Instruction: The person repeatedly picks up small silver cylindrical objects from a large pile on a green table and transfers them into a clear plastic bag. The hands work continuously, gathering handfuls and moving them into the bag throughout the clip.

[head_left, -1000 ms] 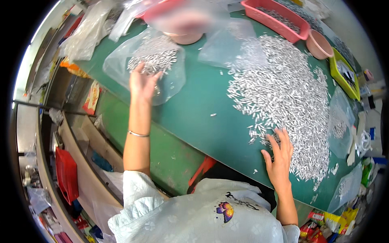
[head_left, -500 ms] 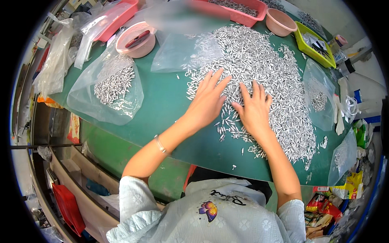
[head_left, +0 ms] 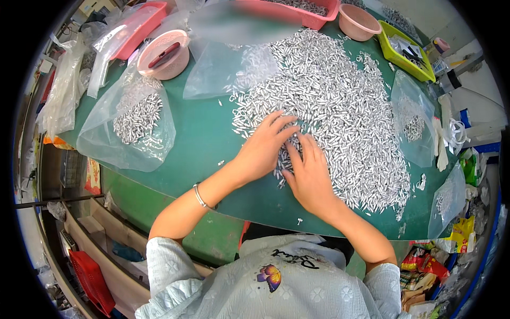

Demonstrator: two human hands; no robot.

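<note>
A broad heap of small silver metal pieces [head_left: 345, 117], slim and pointed, some with loops, covers much of the green tabletop. At the heap's near left edge, my left hand [head_left: 261, 148] rests with its fingers stretched over the pieces and slightly apart. Close beside it, my right hand [head_left: 309, 178] lies over the pieces with its thumb held away from the fingers. The fingertips of both hands nearly meet around a small cluster of pieces, partly hidden under them. Neither hand lifts anything that I can see.
Clear bags holding similar pieces lie left [head_left: 127, 127], behind [head_left: 223, 69] and right [head_left: 411, 122]. A pink bowl [head_left: 178, 64] with a dark red tool, another pink bowl [head_left: 358, 24], pink trays and a yellow-green basket [head_left: 406, 56] line the far side. The table's [head_left: 202, 170] near edge curves before me.
Both hands have come nearer to me and closer together, drawing pieces along. Green tabletop now shows between the fingertips and the heap. The whole view has shifted slightly.
</note>
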